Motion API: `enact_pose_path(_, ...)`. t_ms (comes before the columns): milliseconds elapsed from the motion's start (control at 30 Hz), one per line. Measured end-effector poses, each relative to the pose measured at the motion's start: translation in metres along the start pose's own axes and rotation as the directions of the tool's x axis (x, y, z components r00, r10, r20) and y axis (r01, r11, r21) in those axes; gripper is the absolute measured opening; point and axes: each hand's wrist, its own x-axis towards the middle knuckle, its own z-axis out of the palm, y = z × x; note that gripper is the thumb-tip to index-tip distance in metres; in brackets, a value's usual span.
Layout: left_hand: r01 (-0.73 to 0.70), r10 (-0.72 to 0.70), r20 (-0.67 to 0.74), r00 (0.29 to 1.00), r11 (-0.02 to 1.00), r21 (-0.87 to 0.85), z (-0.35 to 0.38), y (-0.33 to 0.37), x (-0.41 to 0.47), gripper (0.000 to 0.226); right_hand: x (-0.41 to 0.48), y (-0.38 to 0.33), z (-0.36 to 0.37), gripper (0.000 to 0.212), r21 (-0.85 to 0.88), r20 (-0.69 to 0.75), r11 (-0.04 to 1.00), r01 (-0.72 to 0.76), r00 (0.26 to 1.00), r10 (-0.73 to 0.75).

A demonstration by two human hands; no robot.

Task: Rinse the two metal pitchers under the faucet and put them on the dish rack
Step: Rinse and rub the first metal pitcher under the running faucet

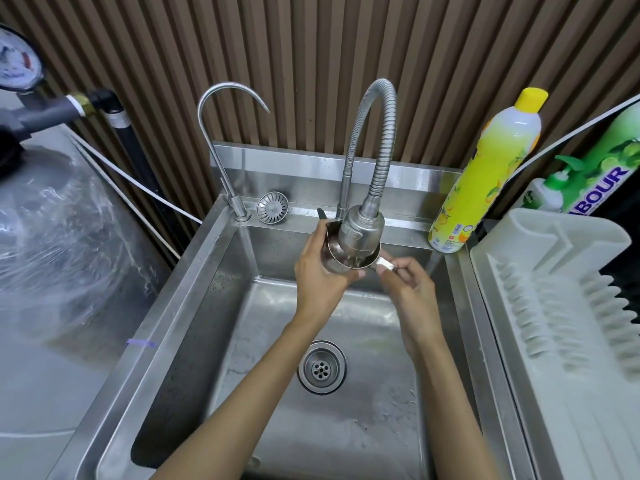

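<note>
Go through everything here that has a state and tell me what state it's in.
metal pitcher: upright under the faucet head, gripped by the left hand
right hand: pinches a white tab at the pitcher's side
faucet: head over the pitcher's mouth; flow cannot be told
dish rack: no pitcher on it
soap bottle: upright, capped
strainer basket: lying on the sink ledge, out of the drain

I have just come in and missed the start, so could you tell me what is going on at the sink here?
A person is working on one metal pitcher over the sink. The left hand holds its body right under the flexible faucet head, while the right hand pinches a small white piece at its side, perhaps the handle. Whether water is flowing is unclear. The dish rack stands to the right; no second pitcher is in view.
</note>
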Motion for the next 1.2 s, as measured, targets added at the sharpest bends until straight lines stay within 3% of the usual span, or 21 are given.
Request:
enact_pose_path(100, -0.082, 0.086, -0.042, 0.995, 0.993, 0.089, -0.006, -0.001, -0.007, 0.084, 0.001, 0.013, 0.004, 0.021, 0.127, 0.056, 0.987, -0.095, 0.995, 0.088)
enact_pose_path(167, -0.107, 0.117, -0.054, 0.992, 0.980, 0.167, -0.010, 0.001, -0.012, 0.084, 0.001, 0.014, 0.003, 0.019, 0.119, 0.066, 0.985, -0.129, 0.990, 0.122)
enact_pose_path(300, -0.035, 0.072, -0.121, 0.990, 0.958, 0.285, -0.009, 0.001, -0.021, 0.092, -0.002, 0.006, -0.002, 0.021, -0.037, 0.052, 0.992, -0.124, 0.991, 0.126)
enact_pose_path(367, 0.024, 0.023, -0.142, 0.990, 0.949, 0.316, -0.007, 0.002, -0.026, 0.085, -0.001, 0.001, -0.005, 0.022, -0.155, 0.005, 0.982, -0.108, 0.994, 0.110)
enact_pose_path(433, 0.094, -0.063, -0.117, 0.991, 0.954, 0.283, -0.005, 0.000, -0.032, 0.074, 0.000, -0.005, -0.009, 0.023, -0.317, -0.053, 0.946, -0.075, 0.997, 0.061)
enact_pose_path(533, 0.186, -0.186, -0.012, 0.982, 0.970, 0.154, -0.003, -0.004, -0.034, 0.072, -0.003, -0.020, -0.011, 0.018, -0.592, -0.108, 0.806, -0.001, 0.991, -0.077)
enact_pose_path(633, 0.246, -0.243, 0.078, 0.967, 0.969, -0.023, 0.001, -0.007, -0.030, 0.062, -0.009, -0.032, -0.009, 0.019, -0.654, -0.107, 0.752, 0.077, 0.975, -0.193)
enact_pose_path(733, 0.232, -0.216, 0.100, 0.971, 0.952, -0.201, 0.006, -0.006, -0.024, 0.052, -0.009, -0.030, -0.008, 0.025, -0.568, -0.093, 0.812, 0.133, 0.970, -0.224)
enact_pose_path(833, 0.134, -0.122, 0.058, 0.991, 0.953, -0.273, 0.008, -0.003, -0.015, 0.075, -0.006, -0.021, -0.007, 0.022, -0.344, -0.049, 0.930, 0.133, 0.986, -0.159)
enact_pose_path(933, -0.014, 0.007, -0.049, 0.999, 0.988, -0.153, 0.003, 0.003, -0.011, 0.082, -0.004, -0.008, -0.003, 0.019, -0.093, 0.031, 0.993, 0.069, 0.997, -0.067)
enact_pose_path(1033, -0.106, 0.106, -0.094, 0.990, 0.994, -0.001, -0.003, 0.007, -0.015, 0.086, -0.002, 0.008, 0.003, 0.019, 0.140, 0.093, 0.989, -0.054, 0.995, 0.041)
enact_pose_path(1100, -0.112, 0.121, -0.117, 0.986, 0.990, 0.087, -0.005, 0.008, -0.019, 0.086, -0.004, 0.012, 0.004, 0.016, 0.186, 0.127, 0.975, -0.118, 0.987, 0.095)
enact_pose_path(1200, -0.066, 0.093, -0.149, 0.984, 0.982, 0.175, -0.007, 0.006, -0.026, 0.085, -0.006, 0.014, -0.002, 0.013, 0.091, 0.144, 0.985, -0.143, 0.981, 0.130)
